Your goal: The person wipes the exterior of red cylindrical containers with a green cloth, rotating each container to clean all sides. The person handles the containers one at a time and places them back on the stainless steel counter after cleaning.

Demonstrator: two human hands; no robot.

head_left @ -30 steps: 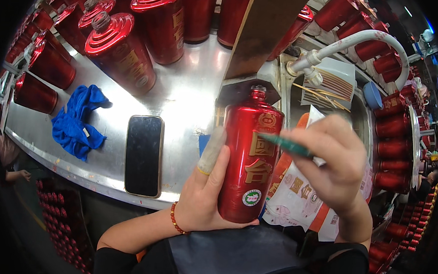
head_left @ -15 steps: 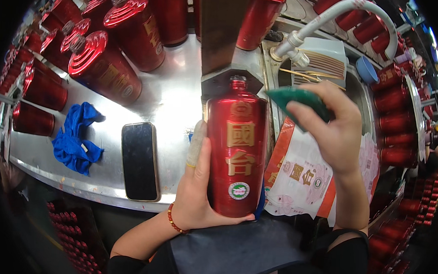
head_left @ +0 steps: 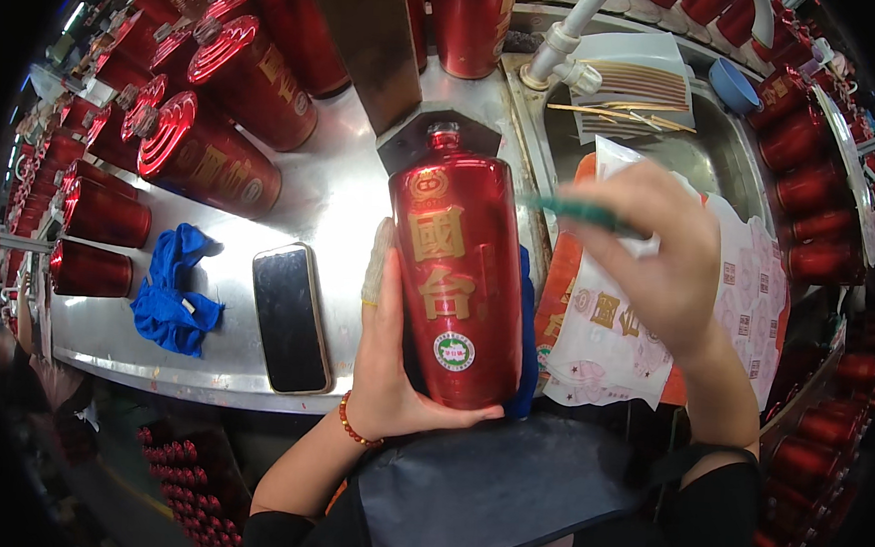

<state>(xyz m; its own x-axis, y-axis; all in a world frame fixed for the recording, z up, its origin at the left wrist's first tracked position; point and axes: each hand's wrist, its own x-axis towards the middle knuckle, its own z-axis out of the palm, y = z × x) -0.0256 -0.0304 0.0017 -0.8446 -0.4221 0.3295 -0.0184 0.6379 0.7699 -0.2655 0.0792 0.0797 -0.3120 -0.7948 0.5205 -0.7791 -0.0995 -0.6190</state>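
Note:
My left hand cradles a glossy red bottle, fingers along its left side and thumb under its base. The bottle leans slightly, neck away from me, with gold characters and a round green-and-white sticker on its face. A pale sleeve covers one left fingertip. To the bottle's right, my right hand pinches a flat green scraper-like piece. It is blurred and seen nearly edge-on, its tip close to the bottle's upper right side. Whether it touches the bottle I cannot tell.
A phone and a crumpled blue cloth lie on the metal table. Several red canisters stand at the left. Printed transfer sheets lie at the right, before a sink with thin sticks and a blue bowl.
The view has shifted and turned somewhat. The bottle now tilts, its neck further left. The green piece has turned from broad side to nearly edge-on in my right hand.

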